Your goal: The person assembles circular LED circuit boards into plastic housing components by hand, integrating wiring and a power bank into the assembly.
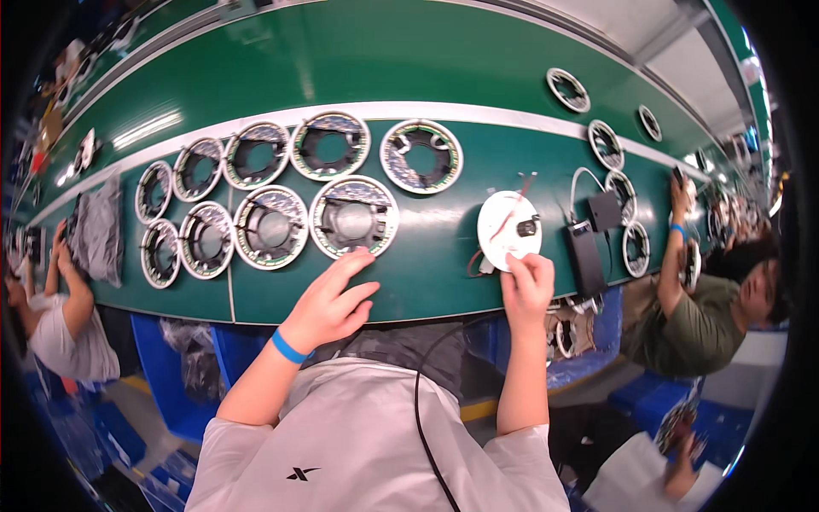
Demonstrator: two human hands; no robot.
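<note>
My right hand (529, 286) pinches the near rim of a white round plate (496, 224), thumb and fingers at its edge. On the plate sit a small black part (528, 227) and thin red wires; a white connector (486, 266) hangs by its lower edge. My left hand (331, 303) is open, fingers stretched toward the near rim of a white ring housing (394, 224) with a circuit board and black inner frame. The fingertips overlap that rim; whether they press on it I cannot tell. Another ring housing (456, 175) lies beyond, between my hands.
Several similar ring housings (305, 232) stand in two rows to the left on the green table (435, 290). A black power bank (586, 260) and black box (604, 210) with a cable lie right. Co-workers sit at both sides. Blue bins (162, 375) stand below the near edge.
</note>
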